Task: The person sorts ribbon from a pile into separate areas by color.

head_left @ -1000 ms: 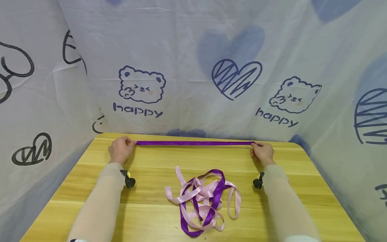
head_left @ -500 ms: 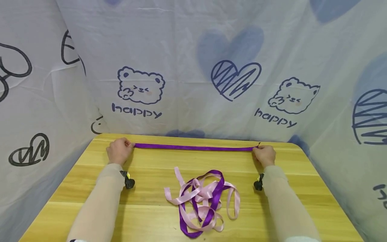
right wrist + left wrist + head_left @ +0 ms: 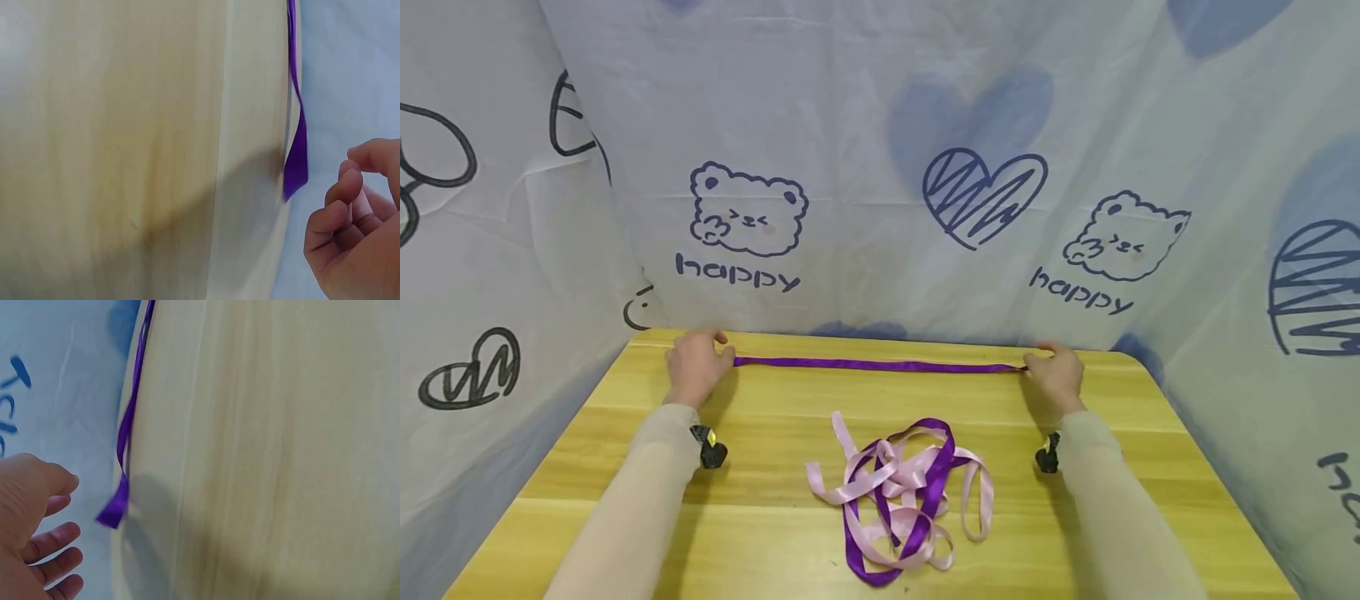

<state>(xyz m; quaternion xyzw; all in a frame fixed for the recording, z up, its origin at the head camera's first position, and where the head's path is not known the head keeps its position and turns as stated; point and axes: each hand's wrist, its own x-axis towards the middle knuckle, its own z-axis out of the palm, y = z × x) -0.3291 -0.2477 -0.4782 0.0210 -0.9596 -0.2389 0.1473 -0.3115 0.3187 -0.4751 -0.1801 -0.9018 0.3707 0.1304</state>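
In the head view a purple strip (image 3: 872,365) runs across near the far edge of the surface (image 3: 767,533), its ends seeming to meet the fingertips of the left hand (image 3: 695,367) and the right hand (image 3: 1057,375). The wrist views tell it differently: each shows a gap between hand and strip. The left hand's fingers are apart, pinching nothing; the right hand's are loosely curled, thumb and forefinger close together, likewise without ribbon between them. Those views also show the strip twisting towards its ends (whether these touch the wood, I cannot tell). Only the head view takes in the tangle nearer the person, pink ribbon (image 3: 868,482) looped with purple ribbon (image 3: 936,483), well apart from both hands.
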